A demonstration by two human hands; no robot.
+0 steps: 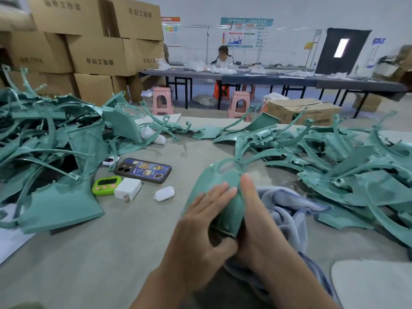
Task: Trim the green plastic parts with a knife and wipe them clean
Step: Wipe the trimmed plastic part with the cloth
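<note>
L hand (200, 230) & R hand (258, 228) meet low at centre, w/ one green part (223, 195) held upright btwn them, above the table (111, 253). L fingers lie nearly straight across the part's face, thumb curled round its lower edge: a pinch grip. R thumb lies straight up the part's right edge. R fingers are hidden behind it, so can't tell their grip. Blue-grey cloth (289, 210) is bunched under & right of R hand, touching it. More green parts lie in a left pile (51, 141) & a right pile (345, 170). Left of the hands: phone (142, 170) face down (cartoon stickers on its back, text too small to read), green timer (107, 185), white charger (128, 188), white pod (164, 193). Boxes (98, 56) at back-left carry dark Chinese print, seemingly mirrored, unreadable. Wall posters (245, 36) are blurred.
</note>
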